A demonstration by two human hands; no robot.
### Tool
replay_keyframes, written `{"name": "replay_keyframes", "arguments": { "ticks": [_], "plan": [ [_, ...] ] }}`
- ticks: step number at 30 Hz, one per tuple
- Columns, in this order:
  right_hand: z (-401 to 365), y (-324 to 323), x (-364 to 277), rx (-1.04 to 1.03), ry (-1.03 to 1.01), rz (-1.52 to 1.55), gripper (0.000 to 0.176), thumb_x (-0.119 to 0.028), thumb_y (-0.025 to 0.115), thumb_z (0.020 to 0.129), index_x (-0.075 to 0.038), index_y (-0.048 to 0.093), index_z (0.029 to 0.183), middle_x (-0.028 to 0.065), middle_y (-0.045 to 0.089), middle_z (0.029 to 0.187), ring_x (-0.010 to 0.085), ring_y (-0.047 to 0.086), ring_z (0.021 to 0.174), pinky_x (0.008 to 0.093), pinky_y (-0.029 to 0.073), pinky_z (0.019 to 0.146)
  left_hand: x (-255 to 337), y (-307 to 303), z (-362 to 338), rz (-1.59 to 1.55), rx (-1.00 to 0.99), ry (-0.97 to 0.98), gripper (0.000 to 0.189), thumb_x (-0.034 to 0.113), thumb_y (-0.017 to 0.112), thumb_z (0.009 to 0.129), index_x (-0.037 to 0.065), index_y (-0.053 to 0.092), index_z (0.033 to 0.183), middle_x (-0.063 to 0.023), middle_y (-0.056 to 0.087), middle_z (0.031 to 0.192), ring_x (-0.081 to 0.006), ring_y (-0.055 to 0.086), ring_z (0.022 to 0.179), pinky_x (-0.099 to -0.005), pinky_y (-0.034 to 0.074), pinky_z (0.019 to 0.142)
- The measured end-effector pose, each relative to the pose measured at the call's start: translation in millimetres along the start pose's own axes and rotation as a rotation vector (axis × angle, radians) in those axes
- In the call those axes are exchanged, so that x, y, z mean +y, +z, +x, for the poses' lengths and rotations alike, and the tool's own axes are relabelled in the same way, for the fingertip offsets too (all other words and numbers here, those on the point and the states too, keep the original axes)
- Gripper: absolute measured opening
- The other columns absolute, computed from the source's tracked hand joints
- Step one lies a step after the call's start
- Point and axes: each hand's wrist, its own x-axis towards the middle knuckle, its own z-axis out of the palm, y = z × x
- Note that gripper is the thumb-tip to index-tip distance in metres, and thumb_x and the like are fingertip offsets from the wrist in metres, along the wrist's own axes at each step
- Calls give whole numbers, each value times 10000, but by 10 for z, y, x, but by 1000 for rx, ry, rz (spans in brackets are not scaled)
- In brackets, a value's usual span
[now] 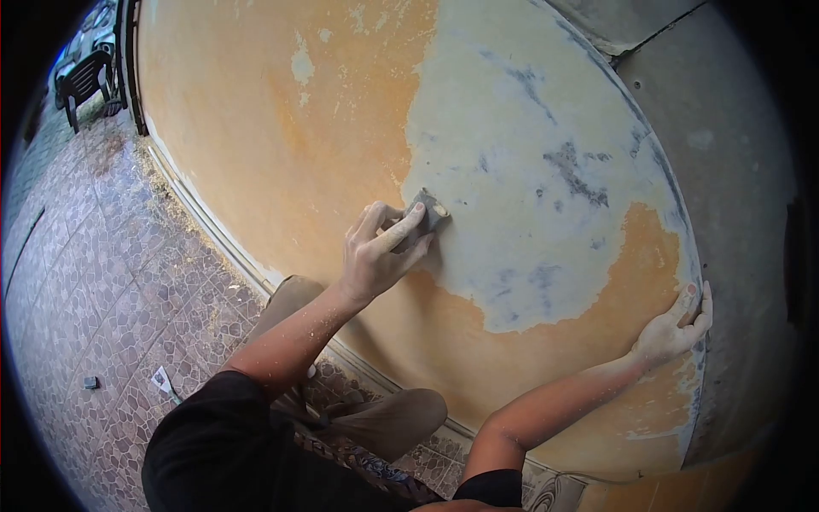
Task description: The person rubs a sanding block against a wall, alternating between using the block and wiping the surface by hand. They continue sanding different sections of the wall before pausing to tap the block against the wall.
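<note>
My left hand (380, 252) pinches a small grey sanding block (433, 213), which has a pale patch at its end, between thumb and fingers. The block rests against the wall (290, 171) where orange paint meets a pale, bare patch (512, 239) with dark grey spots. Lower right, my right hand (674, 333) is curled at the wall's edge (701, 341), thumb on the painted face and fingers round the corner. Whitish dust coats both hands. Whether anything small lies under the right fingers is hidden.
A putty knife (164, 381) and a small dark block (91, 383) lie on the patterned tile floor (111, 307). My bent knee (401, 422) is close to the wall base. A dark plastic chair (84, 81) stands far left. Beyond the edge runs a grey wall (742, 213).
</note>
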Motion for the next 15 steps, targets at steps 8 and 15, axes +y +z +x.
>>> {"name": "replay_keyframes", "arguments": {
  "ticks": [8, 15],
  "plan": [
    [13, -56, -12, -40, -15, -4, 386, -322, 695, 1034, -71, 678, 1326, 132, 598, 1372, 299, 544, 1312, 426, 413, 1155, 246, 2, 526, 15, 55, -127, 577, 43, 911, 737, -13, 729, 1282, -88, 607, 863, -161, 589, 696, -293, 504, 608],
    [4, -50, -18, -28, 9, -17, 385, -331, 689, 1038, -76, 680, 1326, 132, 594, 1375, 302, 547, 1309, 430, 410, 1156, 106, -188, 812, -30, 24, -153, 536, 51, 899, 771, 14, 744, 1283, -65, 617, 866, -142, 576, 713, -295, 503, 626]
  ]
}}
